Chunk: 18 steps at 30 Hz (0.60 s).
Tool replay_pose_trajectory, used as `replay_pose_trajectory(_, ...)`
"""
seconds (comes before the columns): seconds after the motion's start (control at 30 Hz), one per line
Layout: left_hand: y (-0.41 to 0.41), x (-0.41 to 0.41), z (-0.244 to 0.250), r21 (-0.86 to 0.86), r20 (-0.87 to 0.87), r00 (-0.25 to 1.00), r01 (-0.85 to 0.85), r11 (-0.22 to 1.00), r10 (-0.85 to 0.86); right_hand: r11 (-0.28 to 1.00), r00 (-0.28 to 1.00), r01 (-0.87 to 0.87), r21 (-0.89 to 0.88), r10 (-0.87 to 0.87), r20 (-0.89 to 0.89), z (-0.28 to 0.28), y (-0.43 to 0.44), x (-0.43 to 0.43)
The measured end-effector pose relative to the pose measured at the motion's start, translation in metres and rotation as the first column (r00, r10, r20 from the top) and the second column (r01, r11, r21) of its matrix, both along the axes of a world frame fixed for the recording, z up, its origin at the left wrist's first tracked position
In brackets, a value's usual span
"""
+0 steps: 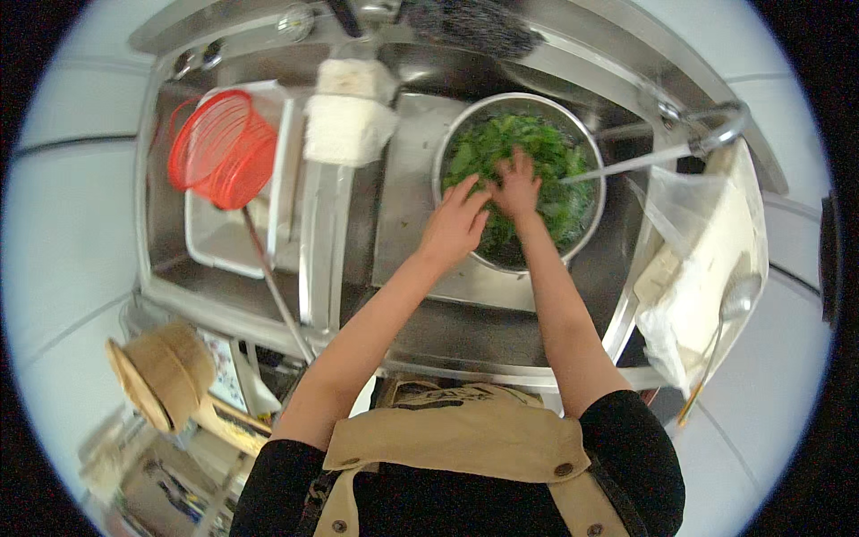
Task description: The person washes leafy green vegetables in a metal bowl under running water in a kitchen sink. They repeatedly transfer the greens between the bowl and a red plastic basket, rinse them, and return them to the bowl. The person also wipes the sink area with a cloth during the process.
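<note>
A round metal pot [439, 151] full of water and green leafy vegetables [547, 144] stands in the right sink basin on a flat metal sheet [409, 201]. My right hand [518, 184] lies on the leaves near the middle of the pot, its fingers spread and slightly blurred. Over the pot's left rim reaches my left hand [460, 221], fingers apart, fingertips at the edge of the leaves and close to my right hand. Neither hand visibly grips anything. From a faucet [721, 131] at the right, a stream of water [631, 164] runs into the pot.
The left basin holds a white plastic tub [231, 252] and a red strainer basket [245, 161] with a long handle. Folded white cloths [345, 131] rest on the basin divider. At right are a plastic-lined white container [711, 268] and a ladle [738, 299]. A wooden bucket [168, 376] stands lower left.
</note>
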<state>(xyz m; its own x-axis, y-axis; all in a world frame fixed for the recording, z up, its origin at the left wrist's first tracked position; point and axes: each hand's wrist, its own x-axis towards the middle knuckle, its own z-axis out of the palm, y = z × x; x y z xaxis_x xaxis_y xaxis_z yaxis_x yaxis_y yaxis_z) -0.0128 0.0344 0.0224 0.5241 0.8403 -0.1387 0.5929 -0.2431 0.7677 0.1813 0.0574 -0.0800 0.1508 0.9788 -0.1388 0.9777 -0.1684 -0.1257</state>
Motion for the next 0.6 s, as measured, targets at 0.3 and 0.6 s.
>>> replay_pose_trajectory(0.3,0.085,0.082,-0.139,-0.491,-0.195,0.802,-0.578,0.652,0.564,0.485,0.21,0.855,-0.185,-0.648,-0.732,-0.021,-0.057,0.058)
replay_pose_trajectory(0.6,0.089,0.062,-0.039,-0.713,0.222,0.894,-0.124,0.69,0.39,0.766,-0.126,0.551,-0.332,-0.317,-0.94,0.065,-0.041,0.039)
